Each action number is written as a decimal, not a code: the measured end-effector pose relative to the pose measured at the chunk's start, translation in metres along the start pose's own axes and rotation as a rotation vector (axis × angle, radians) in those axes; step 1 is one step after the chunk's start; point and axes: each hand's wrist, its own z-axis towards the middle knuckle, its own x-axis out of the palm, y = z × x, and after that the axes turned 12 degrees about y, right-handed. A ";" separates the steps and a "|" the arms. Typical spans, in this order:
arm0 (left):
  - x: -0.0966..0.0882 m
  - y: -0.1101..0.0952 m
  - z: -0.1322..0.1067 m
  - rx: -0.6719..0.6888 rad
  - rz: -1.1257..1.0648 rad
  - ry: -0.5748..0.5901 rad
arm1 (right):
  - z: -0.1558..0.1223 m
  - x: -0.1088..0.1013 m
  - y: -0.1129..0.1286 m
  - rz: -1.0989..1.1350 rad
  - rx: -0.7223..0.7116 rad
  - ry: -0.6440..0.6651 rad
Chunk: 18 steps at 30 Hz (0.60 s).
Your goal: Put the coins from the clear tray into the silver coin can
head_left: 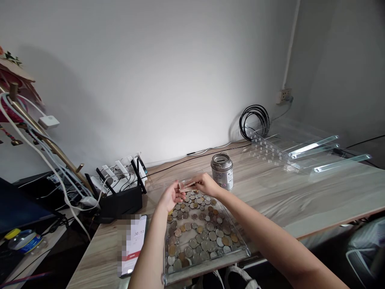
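Right hand (206,185): pinching a thin flat piece (187,186) above the far end of the clear tray (207,265)
Left hand (171,197): loosely curled at the piece's left end, perhaps steadying it; cannot tell whether it grips
Coins (199,229): spread across the tray; its raised near edge probably stops them sliding off
Slotted tin (221,171): upright beside the tray's right edge; seemingly within easy reach
Phone (136,243): near the worktop's (285,192) left edge; face-up, presumably for timer reading

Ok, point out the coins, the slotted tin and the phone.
Coins (200,229): head view, one near the spread's middle.
Slotted tin (221,174): head view, front of its body.
Phone (135,244): head view, its lit screen.
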 end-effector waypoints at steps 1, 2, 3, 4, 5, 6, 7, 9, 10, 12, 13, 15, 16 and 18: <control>0.001 0.001 0.000 0.023 0.049 -0.023 | 0.000 0.000 0.001 -0.012 0.016 -0.003; 0.002 0.003 0.001 0.052 0.095 -0.046 | -0.001 -0.001 0.001 0.008 0.041 -0.005; 0.003 0.004 0.001 0.081 0.136 -0.067 | -0.001 0.000 0.002 0.061 0.070 -0.010; 0.004 0.005 0.002 0.109 0.169 -0.084 | -0.001 0.000 0.002 0.139 0.100 -0.015; 0.005 0.005 0.003 0.134 0.197 -0.101 | 0.000 0.001 0.002 0.224 0.131 -0.016; 0.006 0.006 0.003 0.159 0.223 -0.119 | 0.000 0.003 0.001 0.300 0.161 -0.014; 0.007 0.006 0.004 0.174 0.245 -0.135 | 0.001 0.004 0.000 0.352 0.185 -0.006; 0.007 0.006 0.004 0.164 0.263 -0.142 | 0.003 0.008 -0.005 0.368 0.205 0.006; 0.007 0.006 0.003 0.142 0.256 -0.124 | 0.003 0.010 -0.007 0.342 0.203 0.007; 0.007 0.006 0.002 0.085 0.206 -0.035 | 0.004 0.012 -0.011 0.249 0.172 -0.024; 0.006 0.006 0.001 0.061 0.171 0.020 | 0.004 0.013 -0.012 0.189 0.147 -0.053; 0.005 0.006 0.000 0.042 0.112 0.072 | 0.003 0.013 -0.011 0.073 0.090 -0.099; 0.005 0.006 0.000 0.044 0.098 0.063 | 0.002 0.013 -0.009 0.036 0.062 -0.098; 0.004 0.006 0.001 0.057 0.104 0.000 | 0.002 0.012 -0.005 0.033 0.037 -0.059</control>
